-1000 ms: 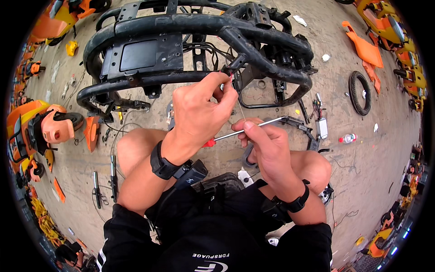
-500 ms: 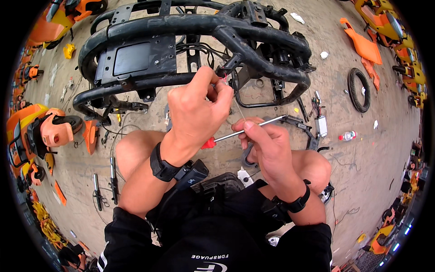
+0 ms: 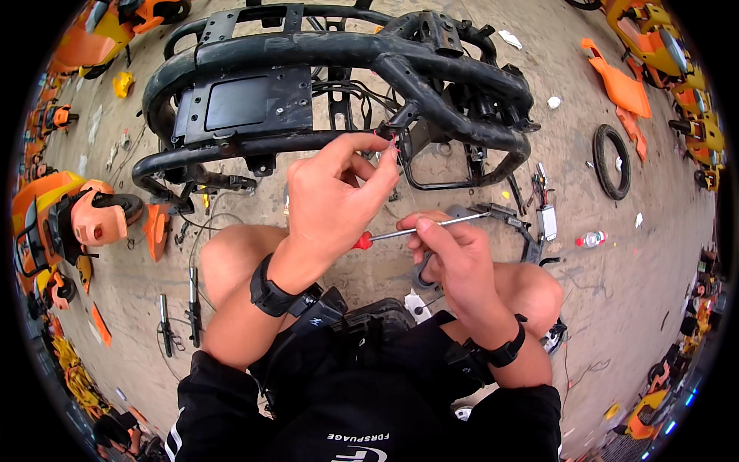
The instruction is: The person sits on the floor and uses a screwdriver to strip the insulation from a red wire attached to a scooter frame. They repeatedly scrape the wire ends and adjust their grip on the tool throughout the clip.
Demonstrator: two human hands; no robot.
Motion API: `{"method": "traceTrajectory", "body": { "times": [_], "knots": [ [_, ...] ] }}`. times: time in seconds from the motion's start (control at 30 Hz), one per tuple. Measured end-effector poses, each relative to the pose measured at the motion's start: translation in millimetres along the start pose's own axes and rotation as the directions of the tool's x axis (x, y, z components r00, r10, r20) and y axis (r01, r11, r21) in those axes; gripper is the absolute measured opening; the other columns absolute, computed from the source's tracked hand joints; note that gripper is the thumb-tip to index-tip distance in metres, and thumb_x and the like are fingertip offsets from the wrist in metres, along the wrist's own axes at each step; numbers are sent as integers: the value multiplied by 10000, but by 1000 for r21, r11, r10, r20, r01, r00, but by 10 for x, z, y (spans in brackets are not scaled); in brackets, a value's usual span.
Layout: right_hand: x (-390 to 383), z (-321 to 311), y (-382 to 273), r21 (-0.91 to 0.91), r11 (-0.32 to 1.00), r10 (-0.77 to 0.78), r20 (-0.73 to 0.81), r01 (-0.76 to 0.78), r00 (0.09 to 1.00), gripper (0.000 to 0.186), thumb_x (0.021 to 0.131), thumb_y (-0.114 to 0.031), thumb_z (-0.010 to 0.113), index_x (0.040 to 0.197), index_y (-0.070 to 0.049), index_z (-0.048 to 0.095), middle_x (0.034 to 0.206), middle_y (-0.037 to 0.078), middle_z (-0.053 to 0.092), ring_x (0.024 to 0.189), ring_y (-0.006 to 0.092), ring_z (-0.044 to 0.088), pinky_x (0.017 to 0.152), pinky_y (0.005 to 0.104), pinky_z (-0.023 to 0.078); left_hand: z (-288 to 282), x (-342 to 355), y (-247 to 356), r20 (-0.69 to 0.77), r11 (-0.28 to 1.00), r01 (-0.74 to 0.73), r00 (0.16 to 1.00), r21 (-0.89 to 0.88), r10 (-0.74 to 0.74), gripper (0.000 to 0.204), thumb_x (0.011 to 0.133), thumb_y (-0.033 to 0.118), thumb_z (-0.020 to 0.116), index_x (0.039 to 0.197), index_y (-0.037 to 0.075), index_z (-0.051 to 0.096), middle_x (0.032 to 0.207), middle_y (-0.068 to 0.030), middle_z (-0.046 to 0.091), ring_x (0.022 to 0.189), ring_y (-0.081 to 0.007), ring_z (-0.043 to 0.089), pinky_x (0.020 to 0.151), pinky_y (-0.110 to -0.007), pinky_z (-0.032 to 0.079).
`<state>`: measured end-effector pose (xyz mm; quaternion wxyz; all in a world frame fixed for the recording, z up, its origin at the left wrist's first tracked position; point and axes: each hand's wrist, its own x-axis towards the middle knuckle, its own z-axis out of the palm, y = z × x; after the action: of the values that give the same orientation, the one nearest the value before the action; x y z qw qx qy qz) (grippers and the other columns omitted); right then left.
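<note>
My left hand (image 3: 335, 204) reaches up to the near side of a black tubular vehicle frame (image 3: 292, 50). Its thumb and forefinger pinch thin red wires (image 3: 394, 142) that come out beside a frame tube. Lower and to the right, my right hand (image 3: 462, 262) holds a screwdriver (image 3: 392, 233) between thumb and fingers. The red handle points left, just under my left wrist, and the metal shaft slants up to the right. Whether the right fingertips also hold a thin strand is too fine to tell.
Black cables (image 3: 346, 91) run inside the frame. To the right lie a silver box with leads (image 3: 546, 222), a plastic bottle (image 3: 591, 239), a tyre (image 3: 612, 162) and an orange panel (image 3: 620, 81). An orange scooter body (image 3: 100, 219) stands left, near two shock-absorber-like rods (image 3: 193, 308).
My right hand has shifted slightly down, away from the left, with the screwdriver still held. The left fingers have straightened somewhat while pinching the wires. The whole view has shifted a little.
</note>
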<state>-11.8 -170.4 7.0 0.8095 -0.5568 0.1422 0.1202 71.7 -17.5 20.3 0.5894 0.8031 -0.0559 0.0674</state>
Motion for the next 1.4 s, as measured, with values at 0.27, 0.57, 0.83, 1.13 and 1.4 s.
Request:
{"method": "traceTrajectory", "body": {
  "times": [0.27, 0.57, 0.83, 1.13, 1.4],
  "knots": [
    [-11, 68, -26, -65, 998, 16, -21, -17, 1000, 232, 968, -166, 624, 1010, 43, 716, 848, 30, 644, 708, 66, 533, 579, 202, 406, 87, -10, -76, -93, 996, -83, 992, 31, 85, 111, 814, 69, 767, 889, 2, 718, 502, -3, 566, 434, -24, 468, 406, -212, 334],
    [-7, 64, -29, -103, 994, 17, -40, -21, 999, 229, 975, -171, 609, 1074, 13, 702, 794, -5, 605, 687, 53, 521, 489, 170, 338, 14, -51, 41, -7, 981, -96, 995, 171, 99, 212, 749, 109, 801, 910, 25, 693, 553, -21, 599, 426, -73, 503, 409, -244, 374],
    [-18, 94, -15, -137, 991, -16, -26, 12, 1000, 215, 970, -166, 617, 1051, 9, 712, 825, 4, 616, 691, 58, 511, 514, 177, 345, 15, 9, -32, 23, 966, -163, 987, 199, 162, 129, 795, 82, 739, 888, 1, 701, 633, -45, 671, 453, -91, 549, 434, -228, 413],
    [-13, 89, -3, -113, 993, -29, -29, 25, 999, 215, 971, -151, 618, 1058, 25, 707, 851, 27, 636, 703, 67, 530, 520, 181, 366, 22, 6, 51, 142, 962, 243, 964, -126, -225, 185, 890, 142, 673, 908, -41, 693, 663, -68, 687, 563, -66, 605, 504, -229, 461],
    [37, 113, 36, -23, 997, -74, -126, 72, 989, 221, 958, -162, 664, 1027, 41, 720, 901, 63, 706, 756, 79, 600, 649, 227, 480, -86, -213, 35, 443, 941, 249, 887, -227, -128, 328, 987, 156, 567, 1252, -36, 553, 1024, -115, 705, 841, -126, 675, 615, -242, 519]
  ]
}}
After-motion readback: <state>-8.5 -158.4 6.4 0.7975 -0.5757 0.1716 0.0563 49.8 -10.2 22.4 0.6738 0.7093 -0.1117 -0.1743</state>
